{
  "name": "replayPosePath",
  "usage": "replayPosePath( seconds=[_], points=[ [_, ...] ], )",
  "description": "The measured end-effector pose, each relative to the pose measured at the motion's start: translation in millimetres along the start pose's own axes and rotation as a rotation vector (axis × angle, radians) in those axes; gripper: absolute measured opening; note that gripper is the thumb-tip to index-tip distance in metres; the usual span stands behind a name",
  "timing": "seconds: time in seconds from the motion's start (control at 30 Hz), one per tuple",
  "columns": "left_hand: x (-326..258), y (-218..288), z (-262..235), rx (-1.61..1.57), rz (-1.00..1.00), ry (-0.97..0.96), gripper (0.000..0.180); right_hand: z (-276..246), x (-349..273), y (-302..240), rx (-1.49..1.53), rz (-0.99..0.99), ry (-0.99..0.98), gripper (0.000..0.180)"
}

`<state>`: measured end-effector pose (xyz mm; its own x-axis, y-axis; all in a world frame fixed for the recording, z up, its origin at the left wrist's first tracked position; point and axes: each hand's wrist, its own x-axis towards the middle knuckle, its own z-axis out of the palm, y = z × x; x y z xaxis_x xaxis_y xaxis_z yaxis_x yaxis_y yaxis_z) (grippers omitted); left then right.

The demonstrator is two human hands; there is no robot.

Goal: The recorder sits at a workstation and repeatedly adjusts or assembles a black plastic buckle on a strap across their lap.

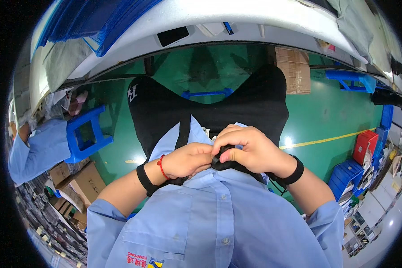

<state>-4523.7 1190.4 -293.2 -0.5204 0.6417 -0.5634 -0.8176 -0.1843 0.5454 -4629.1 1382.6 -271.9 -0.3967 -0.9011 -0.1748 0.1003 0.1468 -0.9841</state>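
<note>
At my waist, both hands meet over my lap. My right hand (250, 147) is closed, its thumb and fingers curled round a black item (224, 156) that looks soft or strap-like; its kind does not show. My left hand (187, 158) is closed against its left side, fingers pressed together, and whatever they pinch is hidden. A black band sits on each wrist, with a red cord bracelet (161, 167) on the left one. The light blue shirt (201, 210) I wear reaches the hands, and its hem spreads over my black trousers (165, 107).
In front stands a white worktable (254, 35) with a black-screened phone (173, 36) and blue sheets (89, 22). A blue stool (87, 134) and a person's blue sleeve (42, 147) are at left. A carton (292, 71) stands beneath the table; a red bin (365, 147) is at right.
</note>
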Motion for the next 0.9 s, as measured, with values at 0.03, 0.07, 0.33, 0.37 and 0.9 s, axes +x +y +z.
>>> replayPosePath(
  seconds=[0.03, 0.07, 0.33, 0.37, 0.9],
  points=[
    [1, -1, -1, 0.022, -0.013, 0.007, 0.023, -1, 3, -1, -0.042, -0.055, -0.026, 0.017],
    [2, -3, -1, 0.043, -0.025, 0.014, 0.023, -2, 6, -3, -0.084, -0.11, -0.052, 0.017],
    [4, -9, -3, -0.039, -0.039, 0.114, 0.027, 15, -9, -9, -0.321, 0.212, 0.5, 0.042],
    [4, -9, -2, -0.059, -0.033, 0.116, 0.026, 18, -16, -18, -0.317, 0.25, 0.494, 0.038],
    [10, -31, -3, -0.081, 0.089, 0.085, 0.023, 22, -21, -17, 0.603, 0.812, 0.186, 0.019]
  ],
)
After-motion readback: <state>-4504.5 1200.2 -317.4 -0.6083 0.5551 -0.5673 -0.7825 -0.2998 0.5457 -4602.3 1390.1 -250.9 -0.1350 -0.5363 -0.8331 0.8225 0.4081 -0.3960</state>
